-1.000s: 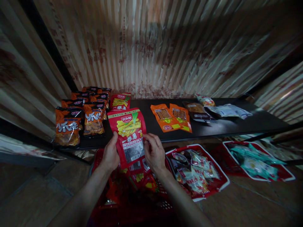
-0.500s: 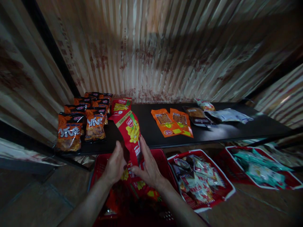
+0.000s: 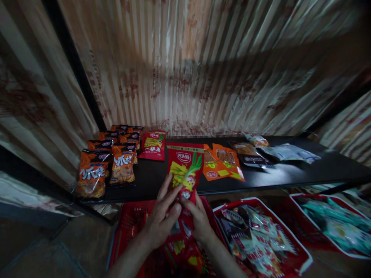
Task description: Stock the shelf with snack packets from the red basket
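Note:
A red snack bag [image 3: 189, 160] with yellow sticks and a green stalk printed on it stands upright in front of the shelf edge. My right hand [image 3: 199, 222] grips its lower right side, thumb on the front and fingers behind. Against the bag's left front lies my left hand [image 3: 159, 220], its fingers stretched out over the print and the thumb apart. Below both hands, a red basket [image 3: 130, 216] holds more red bags [image 3: 179, 247], partly hidden by my forearms. A matching red bag [image 3: 153, 146] rests at the back of the black shelf [image 3: 153, 179].
Orange-and-black snack bags [image 3: 92, 173] stand in rows at the shelf's left. Orange flat packets [image 3: 227, 162], a brown-and-black packet [image 3: 251, 154] and a white packet [image 3: 291, 152] lie farther right. Two more baskets stand below: one with white packets [image 3: 257, 239], another with teal packets [image 3: 342, 224].
The red bag has turned from tilted to upright, its front facing me, and shifted right. My left hand has come onto its front. The view has shifted slightly.

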A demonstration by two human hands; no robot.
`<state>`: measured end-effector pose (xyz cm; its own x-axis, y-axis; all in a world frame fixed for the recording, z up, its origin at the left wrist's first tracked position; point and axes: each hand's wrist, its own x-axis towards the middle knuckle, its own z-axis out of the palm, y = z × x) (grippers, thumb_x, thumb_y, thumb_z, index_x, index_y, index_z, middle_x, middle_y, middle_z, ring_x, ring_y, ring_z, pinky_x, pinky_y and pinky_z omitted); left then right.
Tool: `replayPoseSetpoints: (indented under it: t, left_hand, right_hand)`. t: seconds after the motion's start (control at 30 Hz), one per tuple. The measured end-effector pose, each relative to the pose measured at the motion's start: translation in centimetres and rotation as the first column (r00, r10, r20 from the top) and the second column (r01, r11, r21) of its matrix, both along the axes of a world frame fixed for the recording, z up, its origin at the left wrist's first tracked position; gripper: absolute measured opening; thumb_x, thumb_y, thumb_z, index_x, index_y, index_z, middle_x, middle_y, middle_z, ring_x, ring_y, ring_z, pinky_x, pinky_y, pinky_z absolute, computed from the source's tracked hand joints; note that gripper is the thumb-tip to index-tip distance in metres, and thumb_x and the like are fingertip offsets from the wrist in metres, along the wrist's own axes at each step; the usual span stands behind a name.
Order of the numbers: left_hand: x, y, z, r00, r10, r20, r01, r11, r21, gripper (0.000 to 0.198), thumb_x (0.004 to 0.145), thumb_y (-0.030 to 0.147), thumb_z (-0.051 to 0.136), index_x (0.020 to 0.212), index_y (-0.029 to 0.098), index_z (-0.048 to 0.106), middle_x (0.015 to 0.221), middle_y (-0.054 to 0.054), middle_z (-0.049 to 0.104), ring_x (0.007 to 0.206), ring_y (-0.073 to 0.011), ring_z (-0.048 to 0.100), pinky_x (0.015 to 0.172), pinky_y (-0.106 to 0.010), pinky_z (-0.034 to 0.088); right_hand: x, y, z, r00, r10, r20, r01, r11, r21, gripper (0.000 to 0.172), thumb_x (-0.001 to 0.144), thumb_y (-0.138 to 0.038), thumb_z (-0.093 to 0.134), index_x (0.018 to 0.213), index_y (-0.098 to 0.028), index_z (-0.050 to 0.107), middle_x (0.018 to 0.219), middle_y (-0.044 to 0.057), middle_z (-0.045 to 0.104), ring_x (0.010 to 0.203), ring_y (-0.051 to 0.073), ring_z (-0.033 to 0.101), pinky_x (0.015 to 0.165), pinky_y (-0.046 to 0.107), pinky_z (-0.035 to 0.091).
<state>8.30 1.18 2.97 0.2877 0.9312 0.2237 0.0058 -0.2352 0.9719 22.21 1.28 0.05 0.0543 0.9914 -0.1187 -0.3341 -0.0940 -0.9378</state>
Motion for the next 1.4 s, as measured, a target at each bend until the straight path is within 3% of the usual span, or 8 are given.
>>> replayPoseSetpoints:
  t: [0.13, 0.23, 0.33, 0.5, 0.7, 0.83, 1.03, 1.4]
  left_hand:
    - [-0.1, 0.9, -1.8, 0.935, 0.173, -0.308, -0.125, 0.978, 0.17, 0.041, 0.084, 0.03, 0.051, 0.125, 0.03, 0.055, 0.151, -0.003, 0.027, 0.141, -0.0259, 0.012, 0.113, -0.049, 0.017]
    - [-0.7, 1.5, -3.3, 0.903, 0.252, -0.348, -0.247, 0.967, 0.061, 0.047, 0.084, 0.032, 0.05, 0.13, 0.024, 0.05, 0.151, -0.008, 0.026, 0.139, -0.0249, 0.022, 0.111, -0.046, 0.023]
    - [-1.2, 1.9, -4.3, 0.94, 0.233, -0.249, -0.266, 0.958, -0.108, 0.051, 0.082, 0.034, 0.052, 0.13, 0.02, 0.049, 0.142, -0.011, 0.042, 0.129, -0.0238, 0.04, 0.107, -0.042, 0.032]
    - [-1.3, 2.7, -5.1, 0.963, 0.269, -0.028, -0.267, 0.929, -0.258, 0.05, 0.076, 0.032, 0.059, 0.125, 0.02, 0.055, 0.119, -0.009, 0.062, 0.109, -0.0226, 0.058, 0.094, -0.036, 0.045]
    - [-1.7, 4.9, -4.2, 0.9, 0.431, -0.073, -0.436, 0.894, -0.101, 0.036, 0.078, 0.029, 0.054, 0.112, 0.018, 0.062, 0.105, -0.008, 0.063, 0.101, -0.0209, 0.059, 0.091, -0.037, 0.046]
    - [-2.0, 6.4, -4.3, 0.856, 0.491, -0.159, -0.491, 0.87, 0.044, 0.039, 0.081, 0.025, 0.05, 0.119, 0.021, 0.058, 0.123, -0.011, 0.055, 0.115, -0.0221, 0.053, 0.099, -0.041, 0.042]
    - [-2.7, 8.1, -5.9, 0.81, 0.499, -0.309, -0.408, 0.857, 0.315, 0.047, 0.088, 0.017, 0.039, 0.134, 0.023, 0.044, 0.155, -0.007, 0.012, 0.141, -0.0226, 0.014, 0.111, -0.043, 0.026]
    - [-3.1, 8.7, -7.5, 0.726, 0.521, -0.448, -0.286, 0.822, 0.492, 0.057, 0.087, 0.008, 0.036, 0.141, 0.027, 0.032, 0.156, -0.004, 0.008, 0.141, -0.0242, 0.003, 0.11, -0.049, 0.028]
  right_hand:
    - [0.2, 1.7, -0.8, 0.977, -0.074, -0.2, 0.03, 0.976, -0.217, 0.027, 0.069, -0.036, 0.067, 0.091, -0.021, 0.065, 0.087, 0.006, 0.073, 0.083, 0.026, 0.069, 0.073, 0.036, 0.056]
    - [0.1, 2.6, -0.5, 0.929, -0.116, -0.351, -0.001, 0.948, -0.317, 0.021, 0.067, -0.032, 0.07, 0.081, -0.018, 0.065, 0.072, 0.004, 0.073, 0.076, 0.024, 0.07, 0.073, 0.035, 0.056]
    - [-0.2, 2.8, 0.2, 0.886, -0.123, -0.447, -0.039, 0.941, -0.337, 0.022, 0.067, -0.03, 0.071, 0.083, -0.015, 0.065, 0.071, 0.005, 0.073, 0.077, 0.025, 0.07, 0.074, 0.038, 0.056]
    - [-0.4, 2.9, 0.8, 0.921, -0.084, -0.38, -0.06, 0.934, -0.353, 0.037, 0.065, -0.034, 0.076, 0.094, -0.014, 0.065, 0.079, 0.006, 0.074, 0.079, 0.026, 0.071, 0.077, 0.038, 0.056]
    - [-1.1, 5.0, 2.8, 0.992, -0.018, -0.123, -0.012, 0.971, -0.241, 0.057, 0.059, -0.035, 0.082, 0.108, -0.017, 0.058, 0.087, 0.007, 0.074, 0.083, 0.027, 0.07, 0.077, 0.039, 0.055]
    - [-2.1, 7.7, 3.0, 0.999, -0.007, -0.051, 0.002, 0.995, -0.099, 0.053, 0.06, -0.038, 0.08, 0.104, -0.019, 0.057, 0.09, 0.005, 0.073, 0.083, 0.025, 0.07, 0.077, 0.038, 0.055]
    - [-3.7, 12.5, 1.5, 0.999, 0.031, -0.043, -0.031, 0.999, -0.004, 0.051, 0.06, -0.038, 0.079, 0.102, -0.019, 0.056, 0.089, 0.004, 0.073, 0.081, 0.023, 0.069, 0.077, 0.037, 0.054]
    - [-4.7, 17.2, 0.0, 0.999, 0.04, -0.008, -0.04, 0.999, -0.014, 0.051, 0.056, -0.04, 0.08, 0.095, -0.018, 0.056, 0.08, 0.003, 0.072, 0.074, 0.023, 0.069, 0.075, 0.039, 0.055]
